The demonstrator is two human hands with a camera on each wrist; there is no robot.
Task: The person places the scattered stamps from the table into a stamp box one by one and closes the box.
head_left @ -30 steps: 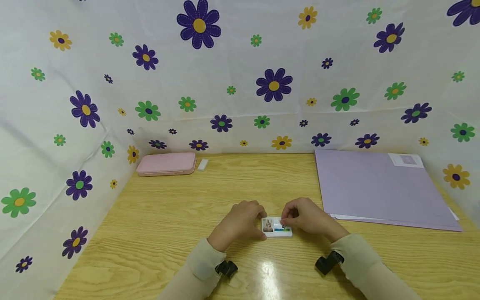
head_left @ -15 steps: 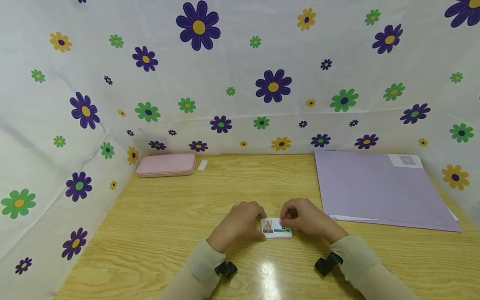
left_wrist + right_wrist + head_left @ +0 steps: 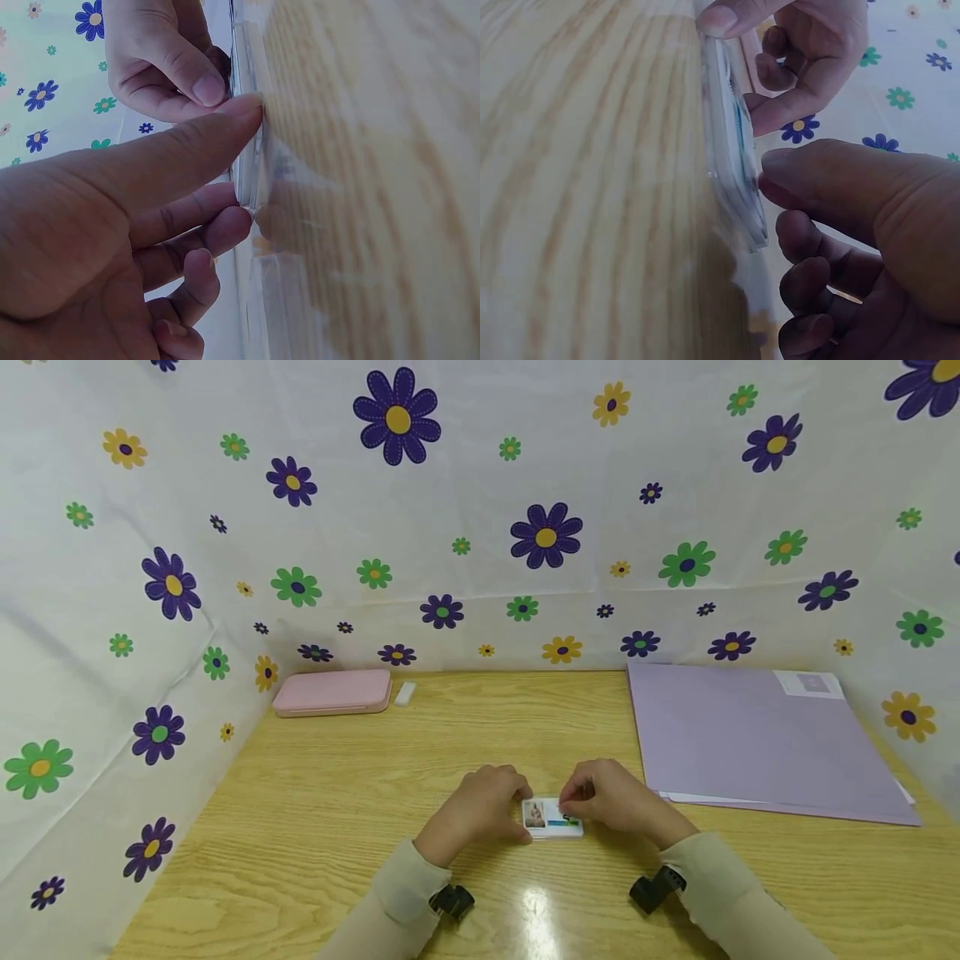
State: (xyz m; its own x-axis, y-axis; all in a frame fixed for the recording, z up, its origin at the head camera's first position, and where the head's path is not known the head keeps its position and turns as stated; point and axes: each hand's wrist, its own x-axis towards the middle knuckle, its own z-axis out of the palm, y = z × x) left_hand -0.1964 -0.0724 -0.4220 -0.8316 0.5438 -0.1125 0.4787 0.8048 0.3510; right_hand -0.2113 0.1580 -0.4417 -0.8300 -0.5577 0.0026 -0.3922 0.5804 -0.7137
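A small flat white card-like stack point(image 3: 553, 829) with clear edges lies on the wooden table, a brownish picture on its left part and a blue-green stripe on its right. My left hand point(image 3: 480, 802) holds its left end, thumb at the near edge and fingers at the far edge. Side on, the left wrist view shows the stack point(image 3: 246, 176) as thin layers under the left thumb. The thumb and forefinger of my right hand point(image 3: 611, 793) come together on the stack's top right, other fingers curled. I cannot tell whether anything is between those fingertips.
A clear plastic piece point(image 3: 281, 300) lies on the table beside the left fingers. At the back left are a pink case point(image 3: 333, 692) and a small white block point(image 3: 405, 694). A purple folder point(image 3: 757, 739) with papers under it lies on the right. Flowered cloth point(image 3: 450, 510) hangs behind.
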